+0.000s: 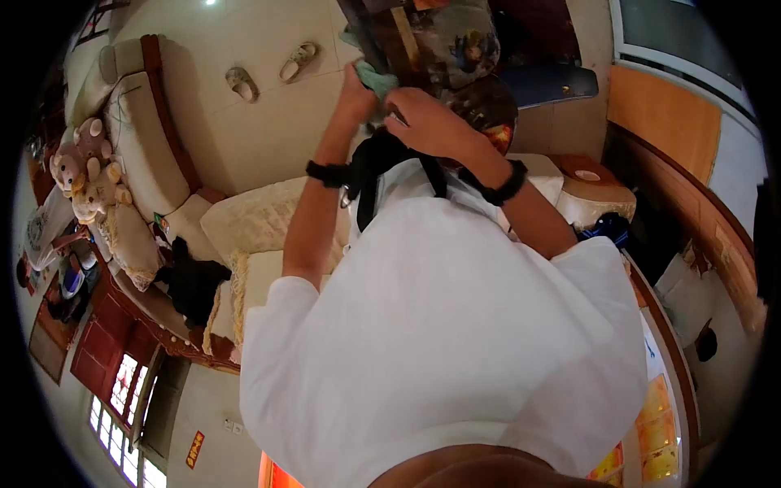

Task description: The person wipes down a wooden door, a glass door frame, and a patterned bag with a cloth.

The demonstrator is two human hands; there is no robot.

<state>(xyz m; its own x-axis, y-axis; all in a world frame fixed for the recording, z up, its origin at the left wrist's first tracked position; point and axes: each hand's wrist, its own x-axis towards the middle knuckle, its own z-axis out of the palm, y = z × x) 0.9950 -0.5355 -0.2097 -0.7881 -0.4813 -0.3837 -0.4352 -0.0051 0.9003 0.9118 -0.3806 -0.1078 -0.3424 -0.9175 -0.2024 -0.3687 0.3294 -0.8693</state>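
My left hand [358,98] is closed around a pale green cloth [377,79], part of which sticks out above the fingers. Right beside it, my right hand [431,122] has its fingers curled in toward the cloth. What lies inside those fingers is hidden, though a small light glint shows by them. Both hands are in front of my lap, at the near edge of a table with a dark, glossy, picture-patterned cover [468,61]. Each wrist wears a black band.
A blue stool or seat [549,85] stands right of the table. Slippers [299,62] lie on the tiled floor. A cream sofa [146,142] with plush bears [85,159] runs along the left, with a black bundle [193,281] on it. A wooden side table [582,171] is at right.
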